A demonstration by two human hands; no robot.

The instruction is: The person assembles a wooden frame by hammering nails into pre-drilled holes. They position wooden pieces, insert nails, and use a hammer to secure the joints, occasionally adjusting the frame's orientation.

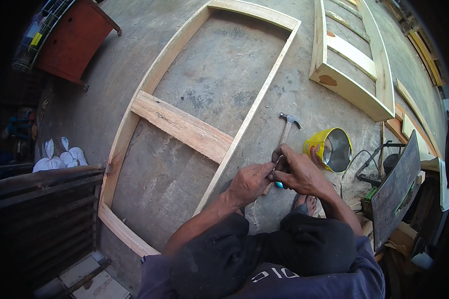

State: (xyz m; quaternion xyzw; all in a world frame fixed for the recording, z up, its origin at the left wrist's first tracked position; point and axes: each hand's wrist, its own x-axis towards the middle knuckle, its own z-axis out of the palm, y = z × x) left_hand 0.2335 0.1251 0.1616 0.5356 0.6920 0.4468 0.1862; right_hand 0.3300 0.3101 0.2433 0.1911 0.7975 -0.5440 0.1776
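In front of my knees, my left hand (pixel 252 182) and my right hand (pixel 297 172) meet with fingertips pinched together. Whatever sits between the fingers is too small or too hidden to make out. Just beyond them a claw hammer (pixel 287 128) lies on the concrete floor, its head pointing away and part of its handle covered by my hands. Close to my right hand stands a yellow tin (pixel 314 144) with its top uncovered. To the left lies a large rectangular wooden frame (pixel 257 115) with one wide crosspiece (pixel 184 127) across its middle.
Another wooden frame with slats (pixel 351 92) lies at the far right. Beside my right knee stands a machine with a dark flat plate (pixel 396 189), wood pieces around it. A red cabinet (pixel 75 40) on casters, white sacks (pixel 60 158) and a dark slatted rack (pixel 45 214) are leftward.
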